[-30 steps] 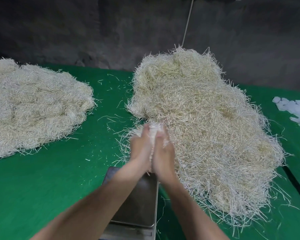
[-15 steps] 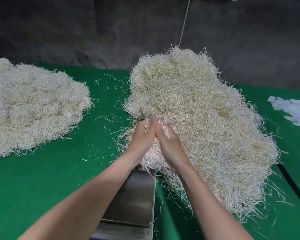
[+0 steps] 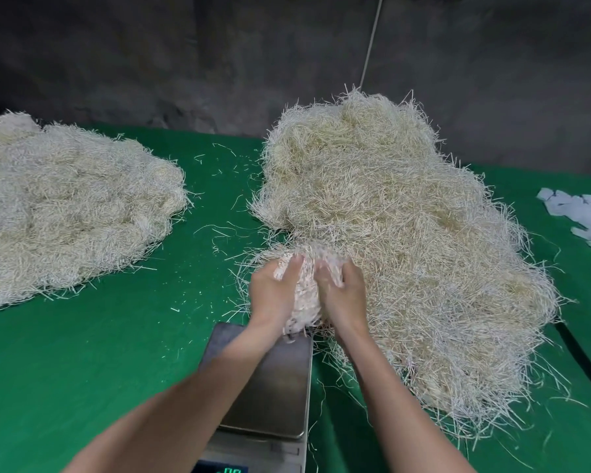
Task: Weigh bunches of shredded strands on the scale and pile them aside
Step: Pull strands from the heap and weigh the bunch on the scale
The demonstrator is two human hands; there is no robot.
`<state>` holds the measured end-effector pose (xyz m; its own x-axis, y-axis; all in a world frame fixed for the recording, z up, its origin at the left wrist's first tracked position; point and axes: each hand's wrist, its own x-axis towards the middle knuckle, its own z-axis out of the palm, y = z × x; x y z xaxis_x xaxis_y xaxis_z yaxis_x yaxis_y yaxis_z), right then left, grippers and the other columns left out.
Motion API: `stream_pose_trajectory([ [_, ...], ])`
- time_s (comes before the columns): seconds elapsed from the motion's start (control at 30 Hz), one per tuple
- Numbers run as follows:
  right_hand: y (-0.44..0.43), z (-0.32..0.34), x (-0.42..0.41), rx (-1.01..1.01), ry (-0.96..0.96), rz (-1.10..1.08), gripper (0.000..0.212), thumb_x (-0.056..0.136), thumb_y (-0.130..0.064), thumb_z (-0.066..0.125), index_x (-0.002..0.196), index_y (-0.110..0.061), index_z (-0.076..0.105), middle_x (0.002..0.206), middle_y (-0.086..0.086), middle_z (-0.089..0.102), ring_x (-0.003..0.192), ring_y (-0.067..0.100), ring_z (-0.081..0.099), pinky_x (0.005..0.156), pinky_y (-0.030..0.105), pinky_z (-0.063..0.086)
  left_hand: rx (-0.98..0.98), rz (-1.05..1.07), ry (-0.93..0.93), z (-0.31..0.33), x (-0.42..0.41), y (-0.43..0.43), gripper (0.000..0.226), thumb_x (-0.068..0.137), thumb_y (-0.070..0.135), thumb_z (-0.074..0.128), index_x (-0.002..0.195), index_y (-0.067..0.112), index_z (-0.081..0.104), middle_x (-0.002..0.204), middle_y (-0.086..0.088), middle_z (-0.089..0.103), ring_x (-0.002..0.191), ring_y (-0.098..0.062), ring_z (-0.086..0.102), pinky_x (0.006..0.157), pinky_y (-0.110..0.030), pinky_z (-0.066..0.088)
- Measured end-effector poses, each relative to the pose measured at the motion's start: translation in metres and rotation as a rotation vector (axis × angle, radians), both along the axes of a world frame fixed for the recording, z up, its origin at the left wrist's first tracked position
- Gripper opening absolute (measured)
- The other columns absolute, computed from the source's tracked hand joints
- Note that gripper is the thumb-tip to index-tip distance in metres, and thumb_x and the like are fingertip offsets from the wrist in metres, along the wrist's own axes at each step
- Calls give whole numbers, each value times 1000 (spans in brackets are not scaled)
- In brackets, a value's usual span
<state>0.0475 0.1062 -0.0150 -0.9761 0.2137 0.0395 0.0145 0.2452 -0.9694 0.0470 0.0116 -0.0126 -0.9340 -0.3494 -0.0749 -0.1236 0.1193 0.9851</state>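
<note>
One bunch [image 3: 304, 302] tight in left hand [image 3: 273, 297] and right hand [image 3: 347, 298], between heap [image 3: 406, 216] edge and scale [image 3: 280, 387]

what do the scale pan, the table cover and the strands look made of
The scale pan looks like brushed stainless steel: dull grey sheen, rolled rim. The table cover seems green cloth or felt: matte, no glare. The strands are pale, thin, stiff shreds, perhaps paper or plant fibre.
</note>
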Motion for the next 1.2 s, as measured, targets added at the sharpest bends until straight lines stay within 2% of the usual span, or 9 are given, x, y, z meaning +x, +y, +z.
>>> stream_pose_trajectory([
  [0.2, 18, 9, 18, -761, -281, 397, 82, 60, -47, 82, 130, -15, 52, 124, 18, 57, 112, 30, 58, 83, 43, 54, -241, -286, 112, 2, 3, -11, 51, 88, 41, 59, 126, 7, 57, 133, -10, 55, 117, -24, 55, 100, -36, 43],
  [0.33, 11, 3, 32, -604, -373, 234, 132, 35, -53, 86, 142, -2, 29, 141, 24, 39, 126, 33, 41, 101, 45, 38, -356, -293, 103, 9, 15, -19, 68, 84, 50, 59, 142, 28, 30, 139, 3, 39, 123, -15, 43, 100, -31, 37],
  [0.5, 9, -1, 42, -667, -329, 210, 85, 68, -44, 70, 133, 4, 43, 132, 24, 51, 120, 34, 52, 103, 53, 38, 422, -524, -291, 12, 58, -41, 74, 77, 46, 69, 141, 29, 37, 138, -25, 41, 118, -23, 55, 107, -35, 38],
  [0.53, 7, -3, 46, -619, -336, 211, 84, 70, -43, 69, 134, 4, 42, 134, 26, 48, 120, 34, 52, 102, 52, 40, 498, -534, -325, 3, 70, -38, 64, 78, 39, 72, 135, 36, 43, 99, -20, -10, 108, -5, 56, 97, -19, 43],
  [0.6, 4, -11, 56, -394, -346, 193, 96, 68, -48, 69, 142, -3, 30, 144, 19, 37, 126, 30, 46, 99, 46, 44, 651, -347, -309, -9, 86, -31, 40, 75, 31, 76, 109, 46, 60, 83, 25, 61, 90, 15, 60, 77, -10, 51],
  [0.7, 2, -19, 70, -318, -287, 326, 86, 63, -33, 80, 136, -19, 37, 123, -4, 59, 94, 4, 62, 63, 16, 53, 649, -210, -161, -11, 94, -42, 30, 65, 5, 74, 91, 19, 68, 78, -10, 73, 82, -41, 68, 79, -62, 48],
  [0.93, -45, -18, 63, -302, -287, 396, 86, 56, -49, 84, 128, -13, 52, 118, 10, 65, 106, 26, 63, 98, 48, 45, 360, -75, -109, -19, 82, -84, 31, 76, -6, 65, 106, 4, 61, 67, 11, 71, 58, -4, 68, 46, -15, 48],
  [1.1, -104, -14, 45, -377, -323, 209, 69, 80, -34, 70, 137, -12, 37, 147, 14, 32, 121, 28, 48, 104, 43, 37, 811, -51, 47, -30, 77, -127, 84, 67, 0, 72, 119, 57, 38, 109, -6, 69, 94, -28, 69, 75, -45, 56],
  [1.2, -149, -11, 33, -275, -282, 305, 50, 82, -33, 69, 125, -21, 46, 139, 9, 43, 107, 14, 56, 93, 23, 45, 785, 139, 169, -35, 63, -159, 81, 67, -14, 68, 126, 37, 45, 107, -11, 71, 96, -33, 68, 84, -54, 53],
])
